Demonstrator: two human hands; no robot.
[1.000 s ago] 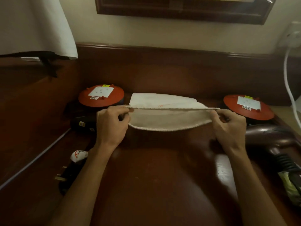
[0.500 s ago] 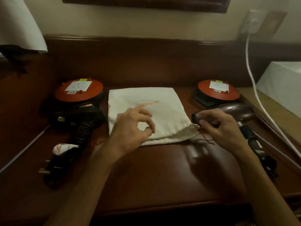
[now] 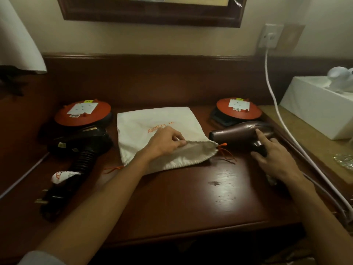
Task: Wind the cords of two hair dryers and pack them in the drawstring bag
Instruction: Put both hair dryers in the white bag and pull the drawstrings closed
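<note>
The left hand (image 3: 165,140) rests on the white bag (image 3: 152,131), thumb and fingers pinched on the upper edge of its opening and lifting that edge a little off the lower layer, so the mouth gapes toward the right hand. The bag lies flat on the wooden table (image 3: 191,197), mostly beyond and under the left hand, with orange lettering on the cloth just past the knuckles. An orange drawstring (image 3: 225,152) trails from the corner of the opening into the space between the two hands.

The right hand (image 3: 273,155) is on the bronze hair dryer (image 3: 240,131): the index finger lies stretched along the barrel and the other fingers curl around the handle below it. Whether the grip is firm cannot be told. The dryer's nozzle points toward the bag's opening and lies just beside it, apart from the cloth.

The black hair dryer (image 3: 82,144) lies well to the outside of the left hand, untouched, its coiled cord (image 3: 63,186) running back alongside the left forearm. A white cable (image 3: 275,104) hangs from the wall beyond the right hand.
</note>
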